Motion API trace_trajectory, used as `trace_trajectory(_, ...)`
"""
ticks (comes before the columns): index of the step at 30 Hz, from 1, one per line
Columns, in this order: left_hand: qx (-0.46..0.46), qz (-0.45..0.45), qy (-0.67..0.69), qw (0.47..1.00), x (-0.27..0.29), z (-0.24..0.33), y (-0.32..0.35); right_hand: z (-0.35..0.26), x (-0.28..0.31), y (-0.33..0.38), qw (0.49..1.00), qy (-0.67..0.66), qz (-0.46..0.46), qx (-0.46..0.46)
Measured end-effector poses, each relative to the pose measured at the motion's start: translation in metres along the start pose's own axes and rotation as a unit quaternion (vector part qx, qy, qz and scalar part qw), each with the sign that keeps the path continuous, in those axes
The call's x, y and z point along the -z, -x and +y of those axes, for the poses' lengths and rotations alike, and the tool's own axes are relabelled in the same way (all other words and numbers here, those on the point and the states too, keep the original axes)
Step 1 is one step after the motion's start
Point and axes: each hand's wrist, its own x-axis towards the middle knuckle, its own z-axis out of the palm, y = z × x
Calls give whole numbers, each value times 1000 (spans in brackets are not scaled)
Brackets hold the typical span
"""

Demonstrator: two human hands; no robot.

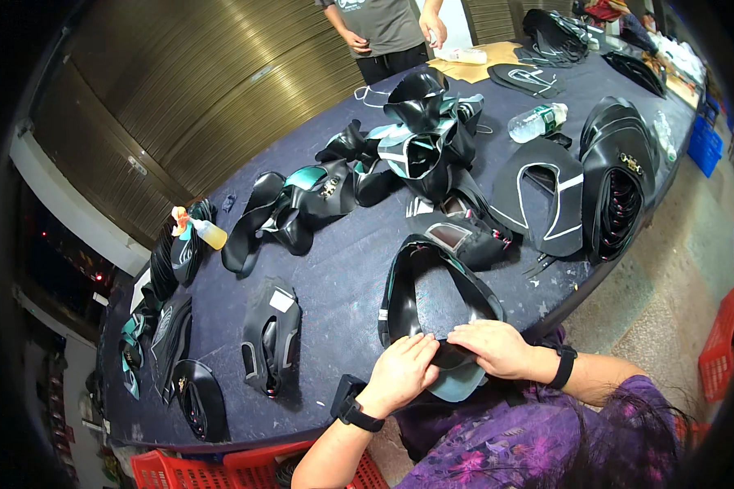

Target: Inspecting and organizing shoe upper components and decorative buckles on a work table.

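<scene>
At the near edge of the table, a black shoe upper (398,293) stands spread in a loop, its teal lining showing along the rim. My left hand (403,371) is closed on the near end of the upper, fingers bent over its edge. Close beside it, my right hand (493,346) grips the same end. A pale grey-blue flap (457,382) of the piece hangs below my fingers. Both thumbs are largely hidden. Just beyond the loop lies another dark upper (473,232) with a light-framed opening.
A pile of black and teal uppers (432,155) covers the middle. Stacked black pieces (620,179) stand right, near a water bottle (538,122). A folded upper (271,338) and a spray bottle (208,234) are left. A person (383,33) stands across the table (342,277). Red crates (179,471) sit below.
</scene>
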Motion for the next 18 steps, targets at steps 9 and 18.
trace_trajectory(9,66,-17,88,994,10,1,-6,-4,6,-18,987,-64,-14,-147)
trace_trajectory(18,94,-11,89,991,13,1,-7,5,5,-11,986,-85,-16,-146)
